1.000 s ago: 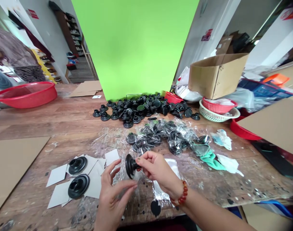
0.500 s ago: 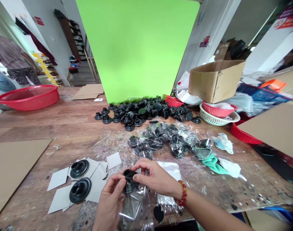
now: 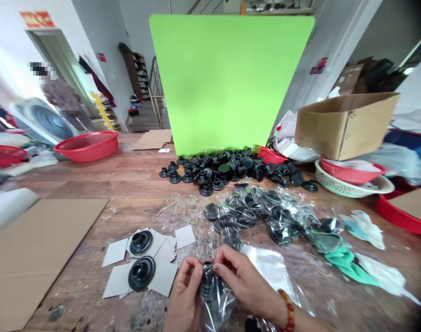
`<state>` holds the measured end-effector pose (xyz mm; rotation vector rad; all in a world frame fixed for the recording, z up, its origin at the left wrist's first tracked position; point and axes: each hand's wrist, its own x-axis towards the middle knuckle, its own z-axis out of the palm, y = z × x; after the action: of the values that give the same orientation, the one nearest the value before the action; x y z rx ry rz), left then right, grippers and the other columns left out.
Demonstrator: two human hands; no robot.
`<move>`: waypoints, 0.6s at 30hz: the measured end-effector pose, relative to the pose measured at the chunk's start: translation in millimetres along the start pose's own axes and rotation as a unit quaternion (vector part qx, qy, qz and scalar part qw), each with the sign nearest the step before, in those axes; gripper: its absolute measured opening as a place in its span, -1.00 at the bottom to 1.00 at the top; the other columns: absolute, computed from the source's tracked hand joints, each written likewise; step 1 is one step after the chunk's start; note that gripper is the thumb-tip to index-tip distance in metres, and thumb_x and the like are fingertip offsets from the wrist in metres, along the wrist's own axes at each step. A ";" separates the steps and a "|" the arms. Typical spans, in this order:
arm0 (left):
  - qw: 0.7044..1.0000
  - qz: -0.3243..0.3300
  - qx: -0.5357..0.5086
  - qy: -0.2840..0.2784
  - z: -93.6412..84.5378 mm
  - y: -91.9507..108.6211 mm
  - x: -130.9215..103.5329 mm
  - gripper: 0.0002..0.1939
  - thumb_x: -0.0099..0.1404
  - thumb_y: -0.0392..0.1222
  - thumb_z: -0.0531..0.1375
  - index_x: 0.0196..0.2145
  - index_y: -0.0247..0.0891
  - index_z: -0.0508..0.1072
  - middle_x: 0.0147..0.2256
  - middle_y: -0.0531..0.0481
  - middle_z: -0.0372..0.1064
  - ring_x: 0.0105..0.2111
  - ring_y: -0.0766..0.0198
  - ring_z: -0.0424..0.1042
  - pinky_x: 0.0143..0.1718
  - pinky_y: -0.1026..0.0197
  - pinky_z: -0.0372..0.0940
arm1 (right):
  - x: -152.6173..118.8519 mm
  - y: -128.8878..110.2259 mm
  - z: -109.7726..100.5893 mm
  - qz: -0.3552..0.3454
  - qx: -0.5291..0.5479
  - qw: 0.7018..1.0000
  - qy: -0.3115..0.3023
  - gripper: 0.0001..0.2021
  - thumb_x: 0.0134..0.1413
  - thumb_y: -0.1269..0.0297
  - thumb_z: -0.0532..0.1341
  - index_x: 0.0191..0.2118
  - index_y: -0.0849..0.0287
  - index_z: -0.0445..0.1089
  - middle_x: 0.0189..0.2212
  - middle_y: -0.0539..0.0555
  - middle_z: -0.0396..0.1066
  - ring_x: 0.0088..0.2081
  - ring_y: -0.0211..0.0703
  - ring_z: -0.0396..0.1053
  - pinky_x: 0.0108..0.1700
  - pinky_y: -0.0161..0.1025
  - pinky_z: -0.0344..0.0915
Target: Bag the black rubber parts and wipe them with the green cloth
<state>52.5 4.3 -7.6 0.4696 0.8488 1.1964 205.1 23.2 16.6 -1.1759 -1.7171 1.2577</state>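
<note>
Close to the table's near edge, a black ringed rubber part (image 3: 210,287) sits inside a clear plastic bag (image 3: 220,318). My left hand (image 3: 185,295) pinches the bag's upper edge on one side. On the other side my right hand (image 3: 247,282), wearing a bead bracelet, has thumb and fingers closed on the same edge. To the left, two similar black parts (image 3: 141,273) rest on several grey card squares (image 3: 116,279). A stack of flat clear bags (image 3: 269,267) lies beside and partly beneath my right hand.
Loose black parts (image 3: 217,168) are heaped before a green panel (image 3: 231,83). Bagged parts (image 3: 252,207) lie nearer. Cloths (image 3: 349,265), a cardboard box (image 3: 342,124) and baskets (image 3: 352,182) stand right. Cardboard (image 3: 54,249) and a red basin (image 3: 87,146) are left; a person (image 3: 63,99) stands beyond.
The view has swung left and up. The black part now sits deeper in the bag, and my fingers have shifted from the part to the bag's upper edge.
</note>
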 end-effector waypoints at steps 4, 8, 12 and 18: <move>0.999 -0.023 -0.037 -0.004 1.1 -2.0 3.3 -0.71 0.13 -0.05 0.34 -0.49 -0.23 0.33 -0.52 0.12 0.36 -0.50 0.40 0.33 -0.19 0.26 0.27 | 1.4 8.2 8.8 0.024 0.047 0.998 0.031 -0.78 0.29 0.19 0.04 -0.38 0.15 0.15 -0.45 -0.05 0.24 -0.38 -0.26 0.21 -0.34 -0.33 0.13; 0.999 0.028 -0.013 0.043 1.3 -1.6 5.5 -0.68 0.04 -0.02 0.39 -0.53 -0.26 0.38 -0.25 -0.02 0.47 -0.29 0.30 0.43 -0.10 0.25 0.26 | 3.4 1.6 5.0 0.058 0.073 0.995 0.026 -0.79 0.21 0.20 0.12 -0.40 0.17 0.20 -0.48 -0.06 0.21 -0.40 -0.28 0.17 -0.36 -0.34 0.11; 0.997 0.052 0.051 0.022 -0.8 9.8 3.0 -0.67 -0.01 0.02 0.40 -0.55 -0.26 0.42 -0.29 -0.06 0.50 -0.37 0.25 0.44 -0.27 0.24 0.30 | 1.2 -12.7 -9.8 0.061 0.089 0.992 -0.063 -0.91 0.09 0.30 0.20 -0.35 0.21 0.33 -0.47 -0.06 0.23 -0.42 -0.30 0.16 -0.37 -0.36 0.11; 0.874 0.216 0.394 -0.185 2.7 49.7 -14.8 -0.86 0.12 -0.09 0.32 -0.53 -0.15 0.56 -0.54 -0.07 0.49 -0.23 0.05 0.46 0.08 -0.02 0.20 | -12.9 -40.8 -37.4 -0.047 -0.044 0.993 -0.096 -0.91 0.06 0.44 0.21 -0.44 0.19 0.38 -0.43 -0.03 0.32 -0.36 -0.30 0.29 -0.29 -0.38 0.18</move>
<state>22.3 6.8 34.6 1.5773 0.8940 1.0587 232.6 18.5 66.2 -1.0374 -1.9633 1.2825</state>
